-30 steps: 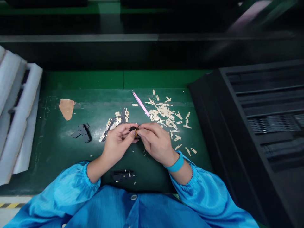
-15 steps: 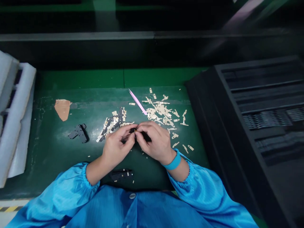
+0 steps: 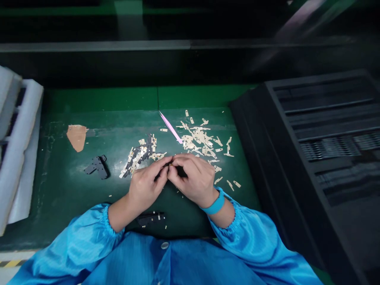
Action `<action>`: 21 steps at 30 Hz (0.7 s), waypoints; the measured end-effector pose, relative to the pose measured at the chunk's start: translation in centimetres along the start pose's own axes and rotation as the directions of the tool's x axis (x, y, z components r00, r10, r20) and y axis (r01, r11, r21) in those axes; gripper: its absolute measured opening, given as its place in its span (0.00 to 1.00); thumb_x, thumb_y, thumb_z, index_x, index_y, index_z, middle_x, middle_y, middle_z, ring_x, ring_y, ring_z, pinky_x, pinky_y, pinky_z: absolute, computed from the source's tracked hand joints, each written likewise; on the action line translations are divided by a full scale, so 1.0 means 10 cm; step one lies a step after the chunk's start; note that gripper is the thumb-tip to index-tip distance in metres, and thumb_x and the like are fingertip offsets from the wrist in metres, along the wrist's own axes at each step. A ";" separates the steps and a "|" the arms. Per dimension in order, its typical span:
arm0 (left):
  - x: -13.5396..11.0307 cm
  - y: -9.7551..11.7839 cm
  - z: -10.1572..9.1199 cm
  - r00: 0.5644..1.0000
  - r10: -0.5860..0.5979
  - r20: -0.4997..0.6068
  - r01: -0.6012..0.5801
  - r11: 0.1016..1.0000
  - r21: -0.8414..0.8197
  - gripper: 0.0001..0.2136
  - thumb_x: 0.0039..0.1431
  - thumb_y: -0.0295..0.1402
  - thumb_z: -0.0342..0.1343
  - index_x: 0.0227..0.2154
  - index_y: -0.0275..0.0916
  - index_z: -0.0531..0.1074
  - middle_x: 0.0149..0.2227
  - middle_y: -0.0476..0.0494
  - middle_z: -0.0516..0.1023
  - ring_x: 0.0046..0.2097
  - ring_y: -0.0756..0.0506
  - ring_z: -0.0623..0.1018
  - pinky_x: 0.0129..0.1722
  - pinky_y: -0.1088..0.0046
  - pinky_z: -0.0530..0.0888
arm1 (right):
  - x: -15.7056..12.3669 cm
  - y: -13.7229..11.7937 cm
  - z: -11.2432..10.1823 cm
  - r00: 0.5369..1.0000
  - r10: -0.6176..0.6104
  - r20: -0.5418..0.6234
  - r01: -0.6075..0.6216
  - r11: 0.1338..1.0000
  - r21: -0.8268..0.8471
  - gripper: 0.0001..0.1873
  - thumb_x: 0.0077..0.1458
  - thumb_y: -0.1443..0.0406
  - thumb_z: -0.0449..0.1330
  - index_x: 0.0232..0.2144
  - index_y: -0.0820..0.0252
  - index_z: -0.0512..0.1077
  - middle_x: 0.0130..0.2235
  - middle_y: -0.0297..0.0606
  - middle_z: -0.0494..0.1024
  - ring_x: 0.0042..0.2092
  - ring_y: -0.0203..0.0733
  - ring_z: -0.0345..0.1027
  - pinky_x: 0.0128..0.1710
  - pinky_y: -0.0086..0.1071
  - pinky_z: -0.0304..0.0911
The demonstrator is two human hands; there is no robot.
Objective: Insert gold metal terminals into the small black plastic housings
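My left hand (image 3: 148, 183) and my right hand (image 3: 192, 176) meet at the fingertips over the green mat. Between them they pinch a small dark part (image 3: 168, 164), mostly covered by the fingers, so its shape does not show. Just beyond my left hand lies a pile of black and cream strips (image 3: 139, 154). Cream-coloured flat pieces (image 3: 200, 138) are scattered beyond and to the right of my right hand. Pink tweezers (image 3: 171, 127) rest between the two piles. A black part with small light bits (image 3: 152, 219) lies near my body.
A black bracket-like part (image 3: 98, 167) and a brown scrap (image 3: 76, 137) lie on the left of the green mat (image 3: 65, 206). White foam blocks (image 3: 25, 146) stand at the left edge. A large black slotted tray (image 3: 297, 166) borders the right side.
The view has shifted very slightly. My fingers have moved a little around the dark part, and both hands stay together in the same place.
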State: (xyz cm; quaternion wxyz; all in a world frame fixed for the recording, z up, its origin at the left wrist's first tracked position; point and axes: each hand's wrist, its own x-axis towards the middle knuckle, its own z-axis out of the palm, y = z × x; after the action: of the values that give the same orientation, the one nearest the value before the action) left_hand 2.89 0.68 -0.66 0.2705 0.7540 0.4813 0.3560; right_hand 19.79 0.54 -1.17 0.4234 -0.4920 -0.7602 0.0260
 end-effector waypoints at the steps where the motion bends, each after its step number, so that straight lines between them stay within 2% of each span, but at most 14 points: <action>1: 0.00 0.00 0.00 1.000 0.006 -0.001 -0.006 1.000 0.007 0.13 0.67 0.28 0.55 0.51 0.42 0.79 0.47 0.44 0.86 0.40 0.46 0.87 0.44 0.73 0.83 | 0.00 0.00 0.00 1.000 0.012 0.000 -0.012 1.000 0.006 0.06 0.60 0.71 0.60 0.35 0.54 0.69 0.35 0.36 0.83 0.35 0.41 0.79 0.33 0.34 0.73; 7: 0.00 -0.03 -0.02 1.000 -0.026 0.014 0.027 1.000 -0.015 0.15 0.66 0.29 0.55 0.53 0.42 0.78 0.47 0.44 0.86 0.38 0.47 0.87 0.41 0.74 0.83 | 0.05 0.01 -0.03 0.999 0.010 0.052 -0.015 0.996 0.086 0.04 0.64 0.70 0.60 0.37 0.55 0.71 0.37 0.38 0.83 0.37 0.41 0.79 0.36 0.34 0.74; 10: 0.01 -0.03 -0.03 0.991 -0.123 0.058 0.129 0.982 -0.135 0.16 0.65 0.31 0.56 0.54 0.41 0.78 0.46 0.43 0.86 0.38 0.46 0.86 0.42 0.72 0.83 | 0.05 0.03 -0.05 0.995 0.002 0.105 -0.014 0.993 0.121 0.02 0.65 0.68 0.60 0.40 0.56 0.71 0.38 0.41 0.82 0.40 0.44 0.79 0.37 0.36 0.75; 12: 0.04 -0.04 -0.03 0.958 -0.266 0.111 0.288 0.903 -0.318 0.15 0.66 0.34 0.57 0.53 0.40 0.77 0.42 0.43 0.87 0.38 0.45 0.86 0.42 0.70 0.84 | 0.03 0.04 -0.05 0.989 0.042 0.139 -0.058 0.992 0.114 0.08 0.65 0.67 0.61 0.47 0.57 0.71 0.41 0.42 0.83 0.41 0.45 0.80 0.40 0.38 0.76; 15: 0.10 -0.05 -0.03 0.867 -0.442 0.228 0.486 0.657 -0.576 0.17 0.64 0.40 0.61 0.52 0.38 0.76 0.35 0.45 0.86 0.38 0.45 0.87 0.41 0.69 0.85 | -0.01 0.06 -0.04 0.973 0.180 0.145 -0.199 0.971 0.133 0.23 0.64 0.64 0.62 0.60 0.56 0.65 0.46 0.42 0.82 0.40 0.43 0.80 0.41 0.39 0.77; 17: 0.14 -0.07 -0.04 0.836 -0.478 0.270 0.527 0.560 -0.639 0.19 0.61 0.43 0.64 0.50 0.38 0.77 0.34 0.45 0.85 0.38 0.45 0.86 0.39 0.70 0.86 | -0.02 0.05 -0.04 0.964 0.228 0.136 -0.249 0.953 0.173 0.19 0.65 0.64 0.63 0.56 0.55 0.69 0.43 0.39 0.83 0.39 0.41 0.80 0.41 0.38 0.77; 19: 0.16 -0.09 -0.05 0.830 -0.489 0.266 0.528 0.537 -0.658 0.19 0.59 0.43 0.67 0.48 0.38 0.78 0.37 0.44 0.86 0.39 0.45 0.86 0.39 0.70 0.86 | -0.01 0.03 -0.03 0.963 0.234 0.134 -0.258 0.944 0.206 0.08 0.65 0.66 0.63 0.46 0.54 0.74 0.39 0.37 0.83 0.37 0.40 0.78 0.40 0.35 0.76; 21: 0.18 -0.10 -0.06 0.833 -0.499 0.238 0.517 0.550 -0.656 0.17 0.57 0.43 0.69 0.45 0.38 0.79 0.40 0.43 0.86 0.39 0.45 0.86 0.39 0.71 0.86 | 0.01 0.01 -0.04 0.958 0.252 0.139 -0.278 0.932 0.231 0.02 0.64 0.67 0.64 0.39 0.54 0.75 0.36 0.35 0.82 0.35 0.38 0.77 0.38 0.34 0.75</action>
State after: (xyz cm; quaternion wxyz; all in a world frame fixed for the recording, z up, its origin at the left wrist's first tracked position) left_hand 2.32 2.74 -0.57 0.6305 0.4271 0.5039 0.4075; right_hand 20.08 0.51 -0.93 0.4326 -0.5313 -0.6993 0.2040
